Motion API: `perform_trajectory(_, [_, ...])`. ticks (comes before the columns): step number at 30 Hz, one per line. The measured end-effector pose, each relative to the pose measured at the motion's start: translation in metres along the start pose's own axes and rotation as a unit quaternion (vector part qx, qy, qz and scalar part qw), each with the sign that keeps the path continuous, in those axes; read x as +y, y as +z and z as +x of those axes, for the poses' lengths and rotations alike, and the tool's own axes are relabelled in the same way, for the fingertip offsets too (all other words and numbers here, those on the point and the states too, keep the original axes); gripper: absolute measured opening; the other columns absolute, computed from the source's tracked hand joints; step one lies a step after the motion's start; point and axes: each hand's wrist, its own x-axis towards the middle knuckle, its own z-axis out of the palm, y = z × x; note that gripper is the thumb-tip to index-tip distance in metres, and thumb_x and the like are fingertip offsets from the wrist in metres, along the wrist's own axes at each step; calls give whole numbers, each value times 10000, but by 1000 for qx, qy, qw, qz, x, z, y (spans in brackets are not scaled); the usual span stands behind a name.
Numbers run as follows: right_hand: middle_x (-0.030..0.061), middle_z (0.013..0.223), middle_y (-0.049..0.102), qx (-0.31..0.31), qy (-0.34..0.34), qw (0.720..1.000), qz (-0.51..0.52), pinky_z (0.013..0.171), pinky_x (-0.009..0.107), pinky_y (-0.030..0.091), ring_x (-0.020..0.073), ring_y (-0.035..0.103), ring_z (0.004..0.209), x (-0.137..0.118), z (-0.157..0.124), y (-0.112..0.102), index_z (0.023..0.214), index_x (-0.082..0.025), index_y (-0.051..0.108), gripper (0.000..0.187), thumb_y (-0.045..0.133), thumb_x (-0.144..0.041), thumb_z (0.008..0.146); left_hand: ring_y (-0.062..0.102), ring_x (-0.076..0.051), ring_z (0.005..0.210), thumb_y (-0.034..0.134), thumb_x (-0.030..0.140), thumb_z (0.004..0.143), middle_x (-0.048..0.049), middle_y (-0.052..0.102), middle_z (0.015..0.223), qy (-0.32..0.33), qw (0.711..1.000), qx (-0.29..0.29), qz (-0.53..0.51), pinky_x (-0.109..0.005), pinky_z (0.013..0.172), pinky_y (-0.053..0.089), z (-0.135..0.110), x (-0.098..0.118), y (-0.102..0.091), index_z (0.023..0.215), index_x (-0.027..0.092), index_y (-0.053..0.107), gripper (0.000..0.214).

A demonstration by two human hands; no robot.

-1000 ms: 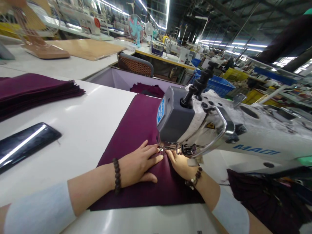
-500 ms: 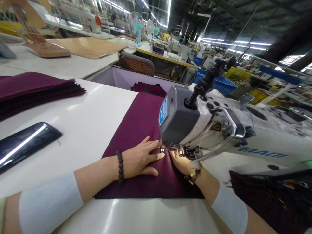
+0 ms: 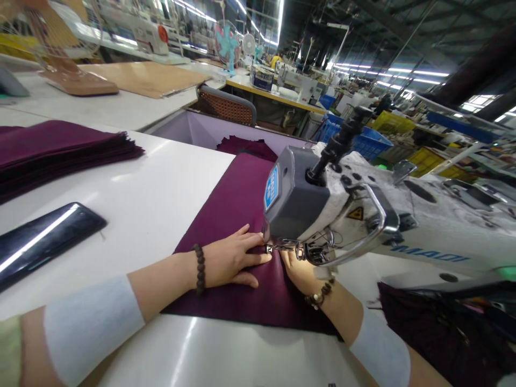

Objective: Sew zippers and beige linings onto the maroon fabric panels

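Note:
A purple fabric panel (image 3: 226, 207) lies flat on the white table, running under the head of a sewing machine (image 3: 298, 188). My left hand (image 3: 231, 258) rests on the fabric with fingers stretched out, the fingertips close to the presser foot (image 3: 269, 248). On the other side of the foot, my right hand (image 3: 300, 269) lies low on the cloth. Its fingertips are partly hidden behind the machine's needle parts, but the fingers that show reach out against the fabric.
A stack of purple panels (image 3: 60, 148) lies at the left, with a dark phone (image 3: 48, 239) in front of it. More dark cloth (image 3: 435, 328) is bunched at the right. Behind the table is a lilac bin (image 3: 177, 126) with purple pieces in it.
The fabric has shifted slightly away from me and turned a little, its near edge now slanting. Both hands stay on it, close to the presser foot.

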Motion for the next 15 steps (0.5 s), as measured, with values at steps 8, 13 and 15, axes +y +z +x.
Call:
perform_trajectory(8, [239, 1201, 506, 140, 33, 983, -110, 819, 429, 476, 330, 552, 1009, -39, -99, 15, 1214, -104, 525, 553, 607, -401, 755, 558, -230, 993, 450, 147, 882, -126, 578, 1129, -124, 991, 23, 35, -366, 867, 449, -20, 13, -26, 1024, 141, 628, 227])
perform_trajectory(13, [123, 1044, 635, 113, -57, 992, 22, 718, 285, 531, 219, 627, 885, -22, -123, -12, 1124, -166, 604, 368, 389, -353, 890, 473, -319, 1118, 628, 457, 740, -184, 478, 1267, -194, 978, -69, 12, -429, 925, 413, -19, 90, -18, 1241, 90, 478, 639])
perform_trajectory(15, [51, 877, 682, 87, -51, 988, 119, 637, 218, 531, 154, 644, 766, 9, -128, -47, 1046, -249, 639, 377, 307, -380, 923, 340, -387, 1222, 599, 505, 725, -233, 351, 1352, -208, 971, -112, 27, -518, 977, 329, -18, 108, -7, 1290, 45, 409, 754])
